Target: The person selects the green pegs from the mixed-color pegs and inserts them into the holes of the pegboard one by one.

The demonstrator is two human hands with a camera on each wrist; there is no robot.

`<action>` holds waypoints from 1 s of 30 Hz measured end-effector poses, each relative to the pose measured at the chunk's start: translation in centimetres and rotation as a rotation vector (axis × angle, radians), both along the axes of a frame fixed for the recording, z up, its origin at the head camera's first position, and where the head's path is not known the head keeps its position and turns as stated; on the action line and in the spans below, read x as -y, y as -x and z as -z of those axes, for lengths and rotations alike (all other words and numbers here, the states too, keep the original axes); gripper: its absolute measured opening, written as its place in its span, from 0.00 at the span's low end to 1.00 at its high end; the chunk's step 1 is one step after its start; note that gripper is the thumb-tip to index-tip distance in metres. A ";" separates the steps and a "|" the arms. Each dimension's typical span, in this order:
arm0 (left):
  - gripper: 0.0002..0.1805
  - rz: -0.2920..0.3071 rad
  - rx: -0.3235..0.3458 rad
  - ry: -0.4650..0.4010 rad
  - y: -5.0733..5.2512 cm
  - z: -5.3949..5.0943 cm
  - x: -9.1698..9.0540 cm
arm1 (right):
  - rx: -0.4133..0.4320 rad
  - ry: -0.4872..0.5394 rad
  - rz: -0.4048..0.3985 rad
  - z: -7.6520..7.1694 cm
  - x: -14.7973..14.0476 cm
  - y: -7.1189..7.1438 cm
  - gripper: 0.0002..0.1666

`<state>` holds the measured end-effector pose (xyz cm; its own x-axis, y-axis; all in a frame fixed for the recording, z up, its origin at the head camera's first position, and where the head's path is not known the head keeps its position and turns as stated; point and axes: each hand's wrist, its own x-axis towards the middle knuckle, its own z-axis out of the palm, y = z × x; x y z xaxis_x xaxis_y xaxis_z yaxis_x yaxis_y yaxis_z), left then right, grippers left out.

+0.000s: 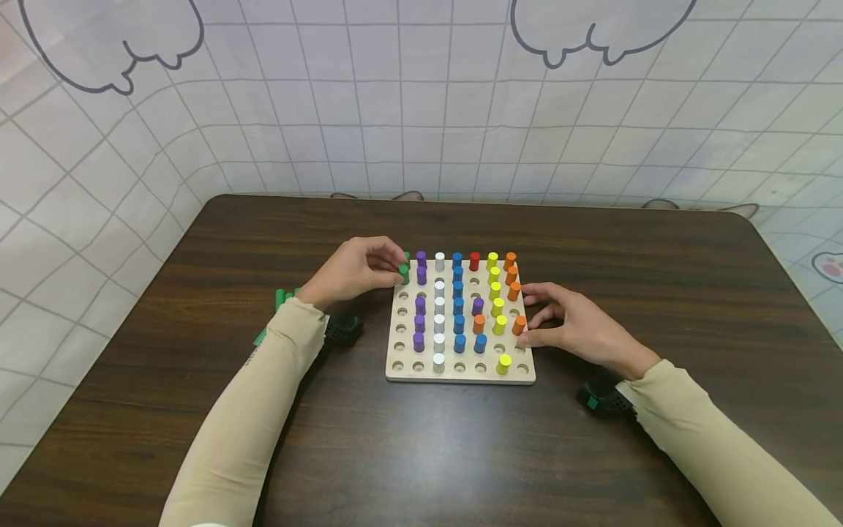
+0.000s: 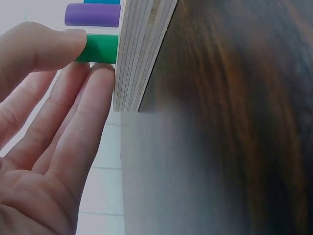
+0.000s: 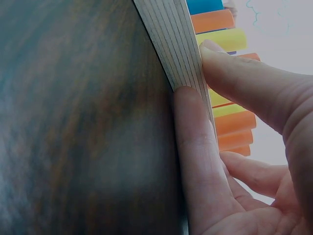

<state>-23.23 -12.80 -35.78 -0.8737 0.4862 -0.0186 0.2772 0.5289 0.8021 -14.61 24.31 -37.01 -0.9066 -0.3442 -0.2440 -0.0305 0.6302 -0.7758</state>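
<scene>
The green peg (image 1: 404, 275) stands near the board's (image 1: 408, 355) far-left corner, pinched between the left hand's (image 1: 353, 269) thumb and fingers. The right hand (image 1: 582, 326) grips the board's right edge, on the counter (image 1: 421, 454).

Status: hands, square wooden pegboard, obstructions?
Left hand pinching green cylindrical peg, left column of pale square wooden pegboard. Right hand gripping pegboard's right edge. Pegboard partly filled, nearer left-column holes open. No obstruction seen; loose green pegs lie left.
</scene>
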 end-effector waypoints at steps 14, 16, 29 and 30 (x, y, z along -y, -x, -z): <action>0.15 -0.037 -0.005 -0.024 -0.2 -0.4 1.1 | -0.007 -0.006 -0.010 -0.2 0.2 -0.1 0.54; 0.14 -0.045 -0.019 -0.035 -0.2 -0.5 1.3 | -0.009 -0.006 -0.014 -0.1 0.2 0.0 0.53; 0.13 -0.067 -0.069 0.002 -0.3 -2.3 2.2 | 0.005 -0.020 0.005 -0.2 0.2 -0.2 0.54; 0.13 -0.071 -0.070 0.011 -0.3 -2.5 2.3 | 0.004 -0.021 0.005 -0.2 0.1 -0.2 0.54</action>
